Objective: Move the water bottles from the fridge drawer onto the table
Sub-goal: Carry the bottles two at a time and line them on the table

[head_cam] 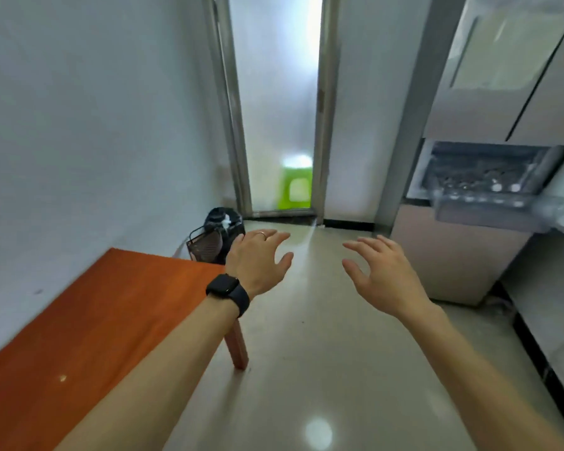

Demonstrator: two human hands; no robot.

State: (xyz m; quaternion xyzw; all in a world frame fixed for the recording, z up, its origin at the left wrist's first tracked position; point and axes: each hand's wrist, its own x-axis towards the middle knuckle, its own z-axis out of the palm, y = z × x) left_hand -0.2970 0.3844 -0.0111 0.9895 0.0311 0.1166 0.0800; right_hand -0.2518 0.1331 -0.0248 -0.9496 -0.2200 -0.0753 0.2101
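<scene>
Two empty hands hover over the floor (306,346), fingers spread: left hand (255,261) beside the orange table (79,336), right hand (385,278) apart. I'd turn right to the open fridge drawer (489,207) (water bottles (497,187) show only as blurred caps) and grasp each round its middle.

An orange wooden table (88,320) stands against the wall (79,125), 1 leg (238,349) visible on the glossy beige floor (306,353). A black wire bin (214,242) sits on the floor beyond it. The fridge (453,255) stands there too; its open drawer (489,211) holds blurred white-capped bottles (497,187).
</scene>
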